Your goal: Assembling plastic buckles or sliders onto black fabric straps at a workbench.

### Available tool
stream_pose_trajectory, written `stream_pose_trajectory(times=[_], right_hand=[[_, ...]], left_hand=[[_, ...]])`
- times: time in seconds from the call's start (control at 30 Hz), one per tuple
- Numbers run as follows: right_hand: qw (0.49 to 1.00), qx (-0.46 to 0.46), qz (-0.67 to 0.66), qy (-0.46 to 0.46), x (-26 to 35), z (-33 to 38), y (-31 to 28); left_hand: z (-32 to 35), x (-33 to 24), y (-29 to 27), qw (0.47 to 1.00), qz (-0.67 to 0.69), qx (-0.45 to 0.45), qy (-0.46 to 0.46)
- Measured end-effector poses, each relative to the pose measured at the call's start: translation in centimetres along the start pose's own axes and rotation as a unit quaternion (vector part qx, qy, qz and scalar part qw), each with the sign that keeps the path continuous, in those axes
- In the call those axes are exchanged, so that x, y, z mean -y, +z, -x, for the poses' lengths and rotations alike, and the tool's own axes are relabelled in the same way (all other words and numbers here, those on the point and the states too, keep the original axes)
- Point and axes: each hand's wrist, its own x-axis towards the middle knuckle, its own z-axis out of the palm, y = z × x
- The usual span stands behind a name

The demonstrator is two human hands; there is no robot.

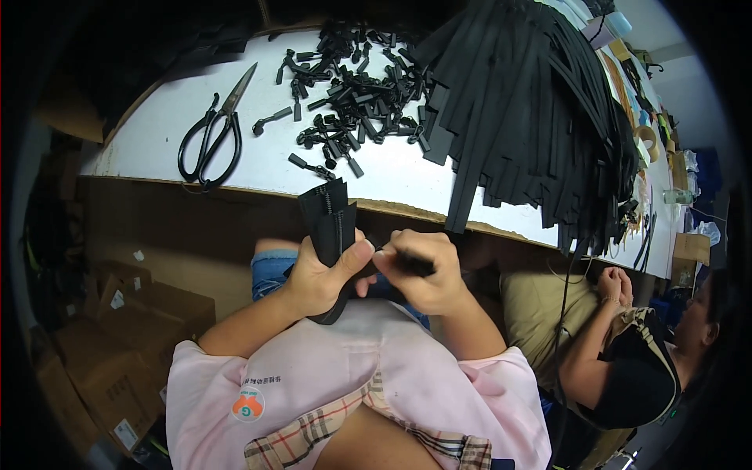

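Desk [270, 162]: far side.
Zipper strip [327, 217]: short of the desk's edge, long axis pointing toward it.
Left hand [319, 276]: nearer, fingers wrapped round the strip.
Right hand [429, 270]: just rightward, fingers curled on a blurred dark piece [416, 264].

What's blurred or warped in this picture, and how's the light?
Head view: the dark piece in the right hand is smeared, probably from motion; the table's edge curves with the fisheye; corners go black; the tabletop is bright, cardboard boxes dim.
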Motion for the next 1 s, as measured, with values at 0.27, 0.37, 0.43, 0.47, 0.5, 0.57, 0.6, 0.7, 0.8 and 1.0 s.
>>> stream_pose_trajectory(times=[0.27,0.37,0.43,0.47,0.5,0.57,0.6,0.7,0.8,1.0], right_hand=[[0.915,0.036,0.307,-0.260,-1.2,-1.1,1.9],[0.877,0.101,0.325,-0.339,-1.0,-1.5,3.5],[0.865,0.121,0.333,-0.354,-1.0,-1.3,4.6],[0.865,0.122,0.330,-0.357,-0.7,-2.0,4.4],[0.896,0.089,0.356,-0.250,-0.3,-3.3,3.7],[0.898,0.008,0.434,-0.075,-0.7,-6.7,2.9],[0.874,-0.039,0.485,-0.010,-1.5,-8.8,3.0],[0.845,-0.037,0.532,0.046,-3.7,-11.7,1.9],[0.823,0.003,0.564,0.061,-4.0,-11.7,1.3],[0.923,-0.030,0.376,0.072,-2.0,-9.4,-2.2]], left_hand=[[1.2,-1.4,-1.0,0.992,-0.068,-0.093,-0.042],[0.8,-0.4,-1.9,0.987,-0.024,-0.130,-0.095],[0.8,0.2,-2.3,0.977,-0.005,-0.174,-0.126],[0.8,-0.1,-2.4,0.976,-0.006,-0.178,-0.124],[0.9,-0.6,-2.5,0.981,0.023,-0.171,-0.083],[0.8,-0.1,-2.7,0.972,0.083,-0.217,-0.044],[1.0,0.4,-3.3,0.973,0.066,-0.217,-0.030],[0.5,0.2,-1.9,0.980,-0.002,-0.201,-0.016],[0.3,-0.5,-1.0,0.985,-0.017,-0.172,0.000],[0.2,-0.9,-0.8,0.993,-0.047,-0.105,-0.017]])
